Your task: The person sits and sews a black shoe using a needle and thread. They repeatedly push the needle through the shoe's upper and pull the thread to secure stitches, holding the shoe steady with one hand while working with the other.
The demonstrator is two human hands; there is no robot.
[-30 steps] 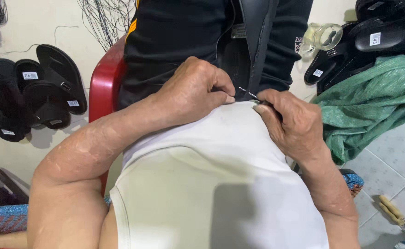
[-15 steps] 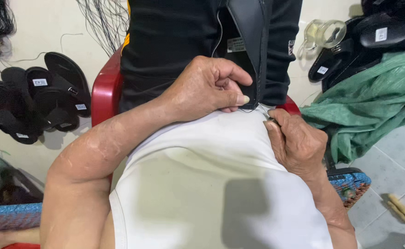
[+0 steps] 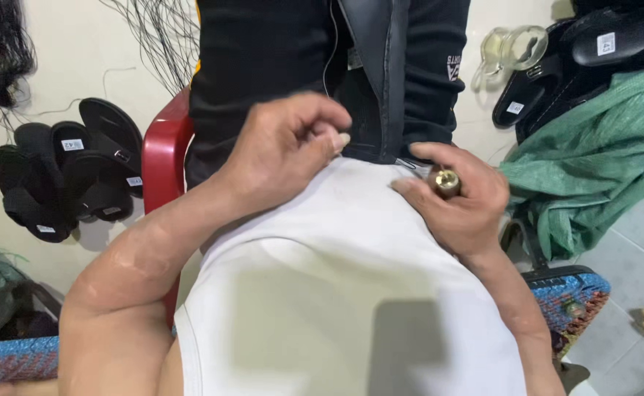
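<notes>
A black jacket (image 3: 278, 66) with a grey zip strip hangs over a red plastic chair (image 3: 162, 158) just in front of my chest. My left hand (image 3: 289, 147) is closed, its thumb and fingertips pinching the jacket's lower edge near the zip. My right hand (image 3: 465, 209) sits a little to the right and lower, against my white vest. It grips a small tool with a round brass end (image 3: 445, 182) that points up toward me; the tool's tip is hidden in my fist.
Black sandals (image 3: 72, 169) lie on the floor at the left, with more sandals (image 3: 601, 44) and a glass jug (image 3: 513, 48) at the top right. A green cloth (image 3: 601, 147) is heaped at the right. A blue woven mat (image 3: 579, 290) lies beneath it.
My right hand has drawn back from my left hand and turned, so the tool's brass end now faces up. The thin tip that reached my left fingers is out of sight.
</notes>
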